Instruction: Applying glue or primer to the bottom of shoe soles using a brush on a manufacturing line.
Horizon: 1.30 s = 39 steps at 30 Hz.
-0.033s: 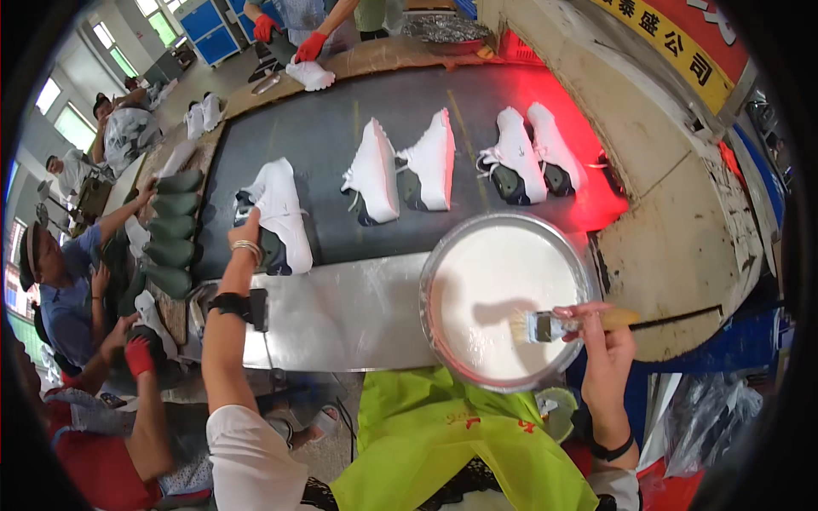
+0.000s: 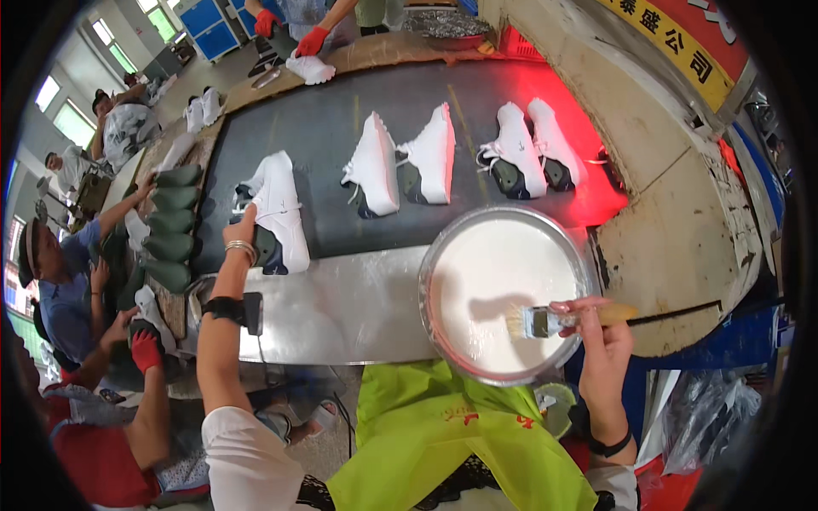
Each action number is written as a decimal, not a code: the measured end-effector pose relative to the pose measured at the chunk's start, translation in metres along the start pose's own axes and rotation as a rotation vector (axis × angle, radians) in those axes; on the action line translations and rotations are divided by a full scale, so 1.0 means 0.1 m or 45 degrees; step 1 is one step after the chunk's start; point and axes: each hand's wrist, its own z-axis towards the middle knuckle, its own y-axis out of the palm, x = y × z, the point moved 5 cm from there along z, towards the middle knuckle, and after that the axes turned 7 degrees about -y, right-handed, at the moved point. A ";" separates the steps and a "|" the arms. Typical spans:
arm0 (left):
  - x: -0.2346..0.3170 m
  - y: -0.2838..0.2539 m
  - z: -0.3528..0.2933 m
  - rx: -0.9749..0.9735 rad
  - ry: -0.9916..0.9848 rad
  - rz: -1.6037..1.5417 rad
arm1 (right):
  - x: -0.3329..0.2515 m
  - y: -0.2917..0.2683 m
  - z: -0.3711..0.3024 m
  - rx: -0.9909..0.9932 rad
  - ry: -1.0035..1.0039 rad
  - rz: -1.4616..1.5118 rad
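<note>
A flat wooden-handled paintbrush [image 2: 544, 321] is pinched in my right hand [image 2: 603, 336], its pale bristles over a round metal basin [image 2: 430, 319] of white liquid [image 2: 494, 268]. On the dark belt to the left lies a white shoe [image 2: 277, 200] with a dark green last inside, toe pointing away. My left hand [image 2: 241, 230] grips its near left side by the opening, the fingertips partly hidden. Farther right on the belt lie a pair of white shoes [image 2: 372, 162] and another pair [image 2: 514, 149], the last under red light.
A metal ledge [image 2: 349, 307] runs along the belt's near edge. Green lasts [image 2: 170, 243] line a wooden board on the left, beside co-workers. Across the belt, another person's red-gloved hand [image 2: 311, 44] is by a white shoe [image 2: 311, 70]. A worn cream machine housing [image 2: 660, 230] stands right.
The view has shifted slightly. Both hands keep their hold, and the brush stays over the basin.
</note>
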 end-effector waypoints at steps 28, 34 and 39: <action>-1.70 0.43 -2.21 -1.268 -0.606 -1.372 | 1.01 0.12 0.21 -0.080 0.090 -0.326; -2.71 -0.01 -3.76 -1.545 -0.718 -1.365 | 1.52 0.56 0.53 -0.120 -0.156 -0.739; -2.19 0.37 -3.97 -1.516 -0.783 -1.478 | 1.37 0.53 0.53 -0.246 -0.221 -1.012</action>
